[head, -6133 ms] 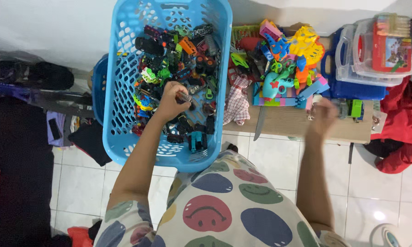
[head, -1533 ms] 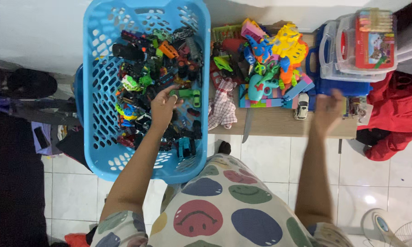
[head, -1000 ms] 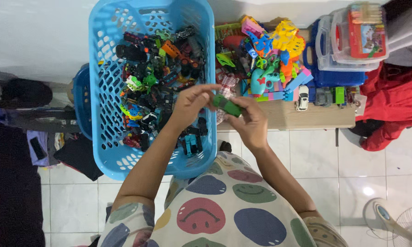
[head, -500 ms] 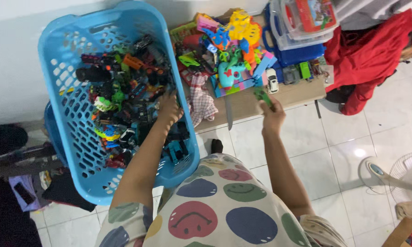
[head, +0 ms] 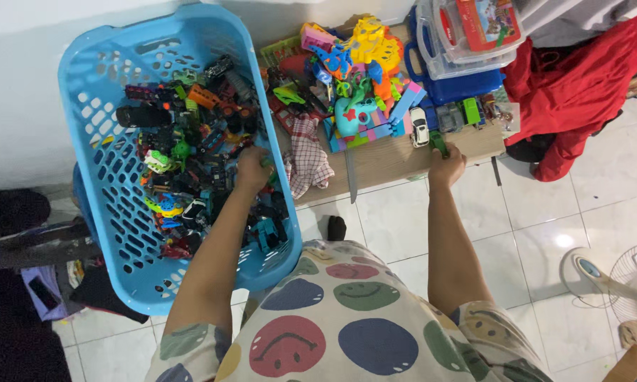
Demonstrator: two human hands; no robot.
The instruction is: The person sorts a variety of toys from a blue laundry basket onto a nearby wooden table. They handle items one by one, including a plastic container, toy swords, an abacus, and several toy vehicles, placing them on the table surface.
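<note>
The green car (head: 439,143), held between both hands a second ago, is now being set by the right hand (head: 446,164), fingers closed round it, at the tabletop (head: 389,159) front edge beside the white car (head: 419,127). The left hand (head: 253,168) is being dug, curled, into the basket (head: 92,127); what it grips cannot be told. Many toys are still being left inside.

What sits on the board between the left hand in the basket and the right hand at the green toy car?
Head view: between the left hand and the right hand lie a checked cloth and a knife; otherwise bare wooden board.
</note>
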